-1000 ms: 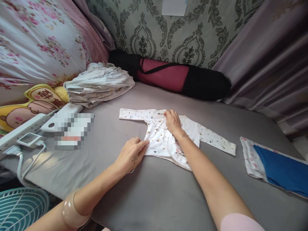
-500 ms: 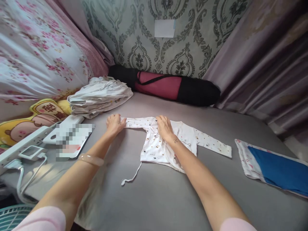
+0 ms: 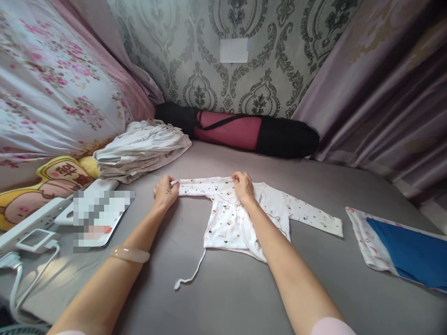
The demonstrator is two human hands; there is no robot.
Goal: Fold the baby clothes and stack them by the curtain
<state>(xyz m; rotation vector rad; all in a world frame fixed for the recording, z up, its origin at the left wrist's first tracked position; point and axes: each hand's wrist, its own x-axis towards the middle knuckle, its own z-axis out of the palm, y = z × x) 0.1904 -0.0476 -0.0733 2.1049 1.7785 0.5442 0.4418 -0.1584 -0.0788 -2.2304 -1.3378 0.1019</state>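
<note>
A small white baby shirt (image 3: 226, 223) with a scattered print lies spread on the grey bed sheet (image 3: 146, 298). Its left sleeve is stretched out sideways, and my left hand (image 3: 166, 191) grips the cuff end with closed fingers. My right hand (image 3: 243, 187) pinches the cloth near the neckline at the shoulder. The other sleeve (image 3: 316, 215) lies flat, slanting down to the right. From the lower left corner a thin tie string (image 3: 195, 272) trails onto the sheet. Part of the shirt's front is hidden under my right forearm.
Folded white cloths (image 3: 139, 149) are heaped at the back left, beside a long black and red bag (image 3: 226, 130). A power strip (image 3: 35, 223), charger (image 3: 37, 241) and phone (image 3: 118, 211) lie at left. A folded blue and white cloth (image 3: 408, 251) lies at right.
My right hand's fingers have drawn up from lying on the cloth into a pinch near the neckline. My left hand has closed on the sleeve cuff. The whole view has shifted slightly.
</note>
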